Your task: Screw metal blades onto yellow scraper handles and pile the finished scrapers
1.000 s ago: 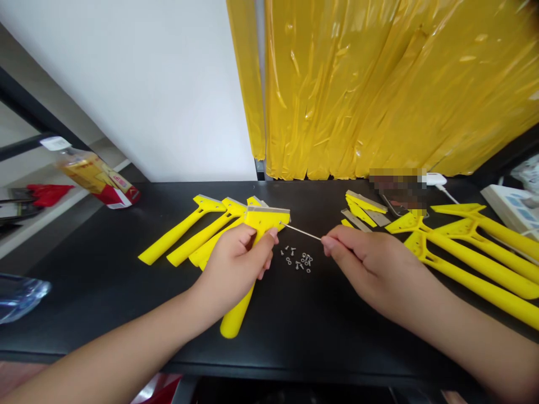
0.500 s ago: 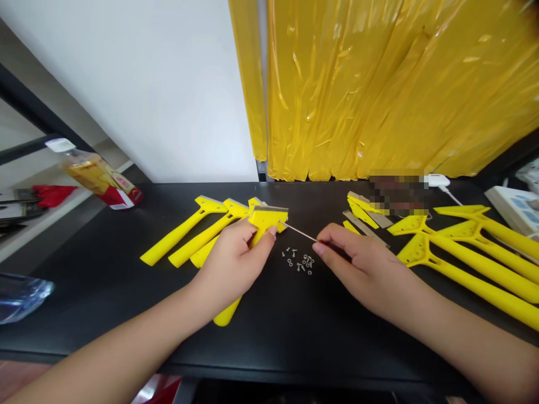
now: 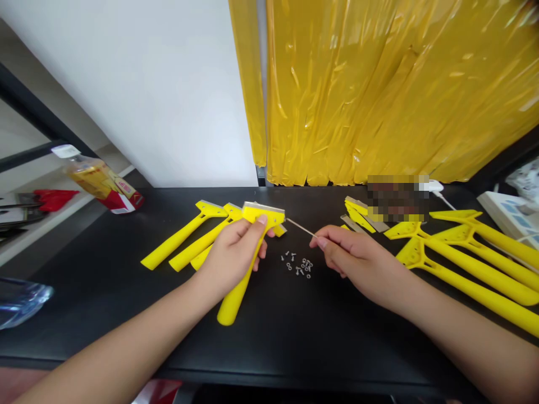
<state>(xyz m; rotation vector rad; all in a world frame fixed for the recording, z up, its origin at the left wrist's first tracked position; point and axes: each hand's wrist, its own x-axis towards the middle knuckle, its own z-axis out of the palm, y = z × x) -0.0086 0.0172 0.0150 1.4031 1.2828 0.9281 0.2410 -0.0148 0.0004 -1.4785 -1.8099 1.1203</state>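
Observation:
My left hand (image 3: 236, 247) is closed around the neck of a yellow scraper (image 3: 236, 292), its thumb pressed on the head just below the metal blade. Pinched in my right hand (image 3: 360, 255) is a thin metal rod (image 3: 300, 226), perhaps a driver's shaft; its far end in my grip is hidden. The rod's tip is at the right end of the scraper head, and I cannot tell whether it touches. Below the rod lie several small screws and nuts (image 3: 301, 268). Left of my hand, more bladed scrapers (image 3: 177, 241) rest on the black table (image 3: 328, 336).
On the right lie several yellow scraper handles (image 3: 471, 269) without blades. Near them are yellow head plates and blades (image 3: 360, 213). A drink bottle (image 3: 105, 182) stands at the back left, a clear bottle (image 3: 25, 302) at the left edge. A power strip (image 3: 511, 216) sits far right.
The scraper head has turned and shifted slightly left, and my left thumb now lies across its face. The rod's tip has moved from the face to the head's right end.

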